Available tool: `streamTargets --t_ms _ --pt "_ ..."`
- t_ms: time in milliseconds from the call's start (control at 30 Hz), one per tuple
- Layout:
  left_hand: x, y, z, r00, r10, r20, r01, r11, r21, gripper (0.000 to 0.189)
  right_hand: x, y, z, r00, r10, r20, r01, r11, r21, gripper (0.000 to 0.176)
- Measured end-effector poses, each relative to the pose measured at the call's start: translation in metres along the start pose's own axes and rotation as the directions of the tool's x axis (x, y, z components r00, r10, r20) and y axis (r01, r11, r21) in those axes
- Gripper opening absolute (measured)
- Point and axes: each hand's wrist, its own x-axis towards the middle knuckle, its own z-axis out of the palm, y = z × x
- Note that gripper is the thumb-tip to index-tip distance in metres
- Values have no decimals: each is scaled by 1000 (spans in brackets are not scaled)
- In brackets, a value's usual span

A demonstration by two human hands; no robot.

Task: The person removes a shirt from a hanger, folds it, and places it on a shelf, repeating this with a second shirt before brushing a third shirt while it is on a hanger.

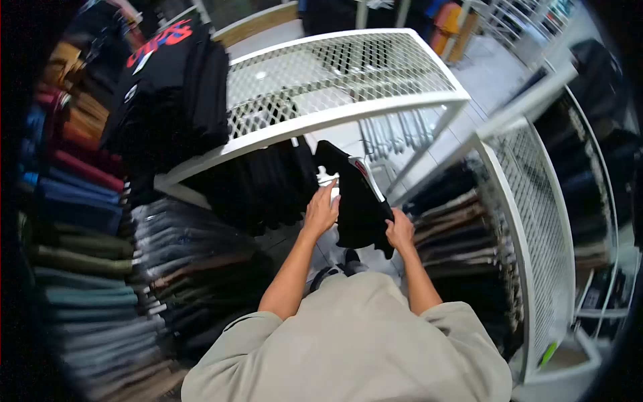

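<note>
A dark, flat black garment (362, 208) hangs between my two hands in front of my body. Along its upper right edge runs a white strip with a little red (368, 175). My right hand (400, 231) is closed on the garment's right edge. At the left edge my left hand (321, 214) pinches a small white tag (327, 178), whose print I cannot read. Just left of it, several black garments (261, 184) hang under the rack's mesh shelf.
A white metal rack with a mesh top (348, 74) stands ahead, bearing a stack of black shirts (174, 87) with red print. Folded clothes (94, 254) are stacked to the left. More clothes (462, 234) and a white mesh panel (536, 214) stand to the right.
</note>
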Motion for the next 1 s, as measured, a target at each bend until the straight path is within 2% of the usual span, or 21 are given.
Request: streamTargets --t_ms 33,133,233,267,300,367,400,433,500,533,633,667,733,767,867,967,1000 --pt "3 11 -2 997 72 15 -72 997 9 56 -15 -18 -33 995 85 60 -83 996 -42 39" --pt "11 50 -3 927 371 -52 -372 928 -4 67 -63 -21 -85 995 33 -95 -35 999 -16 36" --pt "8 97 -3 809 588 -12 -586 807 72 75 -106 -40 -147 988 67 -139 -67 998 2 35" --pt "7 112 -1 764 645 13 -645 764 -5 76 -121 -43 -164 985 88 -147 -88 996 7 35" --pt "1 134 -2 734 679 2 -678 732 -72 67 -135 -44 -180 982 104 -158 -103 995 14 35" --pt "-3 160 7 695 714 85 -694 696 -182 54 -165 -38 -200 958 216 -186 -208 976 65 34" --pt "-9 182 5 632 774 53 -756 630 -178 40 -180 -40 -214 952 201 -230 -204 979 9 33" --pt "-13 197 10 598 799 64 -777 597 -197 40 -193 -40 -225 937 226 -267 -230 973 16 33" --pt "-26 222 23 571 808 142 -711 574 -406 35 -220 -38 -241 888 306 -342 -277 952 132 33" --pt "-35 240 24 551 825 125 -722 547 -424 32 -234 -32 -245 848 354 -394 -247 922 298 33" --pt "-56 289 33 403 890 213 -734 454 -505 29 -272 -26 -263 750 302 -588 -249 953 173 35" --pt "-62 303 39 358 886 294 -738 461 -493 30 -285 -20 -267 722 323 -612 -270 946 179 35" --pt "-81 334 45 269 900 342 -746 419 -517 32 -310 -9 -279 674 225 -704 -233 969 86 38" --pt "-89 347 54 219 906 363 -753 393 -528 33 -322 -3 -284 647 237 -725 -258 963 84 38" --pt "-122 383 85 157 914 374 -653 380 -655 34 -358 20 -303 622 337 -707 -281 939 200 41" --pt "-150 417 118 102 900 425 -594 398 -699 29 -394 52 -327 604 384 -699 -335 918 214 41" --pt "-159 427 129 100 891 444 -574 416 -705 29 -405 66 -335 598 356 -718 -296 931 215 39"
